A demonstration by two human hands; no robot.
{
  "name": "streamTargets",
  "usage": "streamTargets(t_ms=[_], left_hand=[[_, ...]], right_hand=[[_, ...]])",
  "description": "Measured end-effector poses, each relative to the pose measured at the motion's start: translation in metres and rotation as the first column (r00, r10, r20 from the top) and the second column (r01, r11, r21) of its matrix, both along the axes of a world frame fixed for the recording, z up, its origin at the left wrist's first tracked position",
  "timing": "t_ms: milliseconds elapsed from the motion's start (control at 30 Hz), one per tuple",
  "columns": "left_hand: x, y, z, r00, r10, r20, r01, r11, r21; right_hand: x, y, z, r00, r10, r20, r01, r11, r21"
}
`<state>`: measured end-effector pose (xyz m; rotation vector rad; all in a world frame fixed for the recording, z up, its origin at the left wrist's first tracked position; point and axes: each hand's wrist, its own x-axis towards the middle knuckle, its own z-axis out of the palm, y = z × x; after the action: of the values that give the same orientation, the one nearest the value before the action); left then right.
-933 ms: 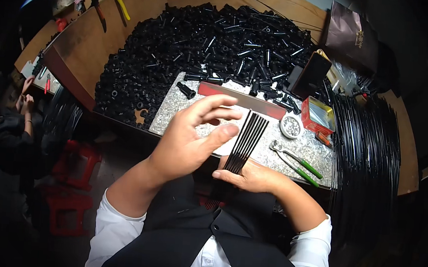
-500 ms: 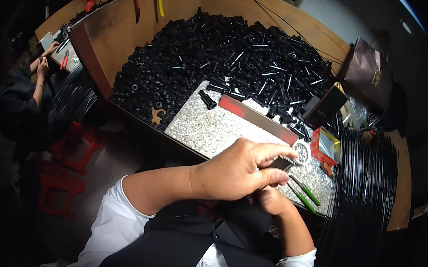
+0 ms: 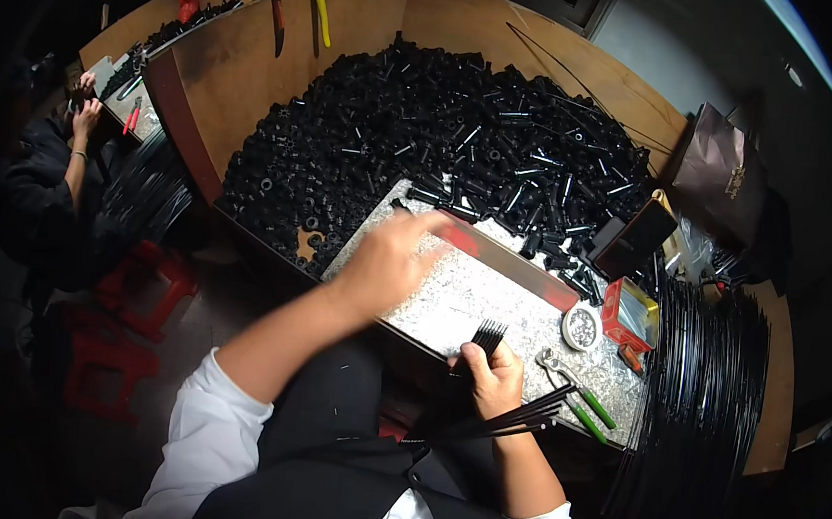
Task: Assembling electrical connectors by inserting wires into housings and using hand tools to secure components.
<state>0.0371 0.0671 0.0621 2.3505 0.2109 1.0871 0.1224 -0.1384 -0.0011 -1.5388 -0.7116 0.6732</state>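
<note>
My left hand (image 3: 389, 262), blurred by motion, is over the left part of a speckled light board (image 3: 432, 304). It is beside a short black plastic tube part (image 3: 399, 204), mostly hidden behind the fingers. What it holds, if anything, cannot be made out. In my right hand (image 3: 496, 379), at the board's near edge, is a bundle of thin black rods (image 3: 490, 336). Its even tips stick up past the thumb, and several longer ends (image 3: 530, 417) fan out below the wrist. Green-handled pliers (image 3: 576, 391) lie right of this hand.
Behind the board rises a heap of black tube parts (image 3: 444, 136). A red-and-grey bar (image 3: 507, 264) crosses the board. At right are a white round dish (image 3: 582, 327), a red tin (image 3: 615, 307), a phone (image 3: 637, 238) and long black rods (image 3: 707, 376). Another person (image 3: 56, 167) works at left.
My hands have separated. The left has swung left and away from me to the loose tube part; the right has drawn left, uncovering the rods in it and the pliers' jaws.
</note>
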Motion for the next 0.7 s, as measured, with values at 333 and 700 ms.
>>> streamTargets(t_ms=[333, 700], left_hand=[[0.019, 0.144, -0.062, 0.853, 0.492, -0.173, -0.322, 0.758, 0.567], [0.028, 0.138, -0.065, 0.769, 0.581, -0.266, -0.469, 0.796, 0.382]], right_hand=[[-0.003, 0.002, -0.004, 0.991, 0.083, 0.108, -0.082, 0.997, -0.009], [-0.007, 0.003, 0.002, 0.99, 0.073, 0.121, -0.071, 0.997, -0.021]])
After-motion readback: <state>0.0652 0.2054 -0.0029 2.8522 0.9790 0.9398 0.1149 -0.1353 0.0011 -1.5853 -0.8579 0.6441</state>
